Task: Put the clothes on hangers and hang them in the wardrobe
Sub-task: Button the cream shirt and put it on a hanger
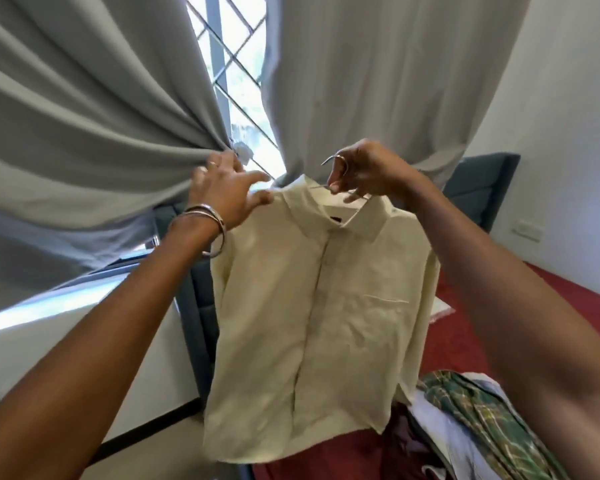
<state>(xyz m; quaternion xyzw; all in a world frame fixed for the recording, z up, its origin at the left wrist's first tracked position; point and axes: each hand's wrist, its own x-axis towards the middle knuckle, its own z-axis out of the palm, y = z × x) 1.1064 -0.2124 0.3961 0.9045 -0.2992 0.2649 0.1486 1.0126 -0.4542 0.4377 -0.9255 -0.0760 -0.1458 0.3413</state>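
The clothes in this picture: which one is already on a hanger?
The pale cream shirt, held up by both hands; the right hand grips its hanger hook. The green checked cloth and white garments lie heaped on the bed.

One view only is given, taken from a wide-angle camera worn on the head. The scene is looked at forward and slightly downward, along both outstretched arms, which enter from the lower left and lower right corners. The hands are met close to the lens, near the middle of the picture. The far curtains point(84, 109) and window point(229, 64) are bent by the lens at the top, while the bed point(586, 317) is seen near and low on the right. No second view is supplied, so nothing is shared.
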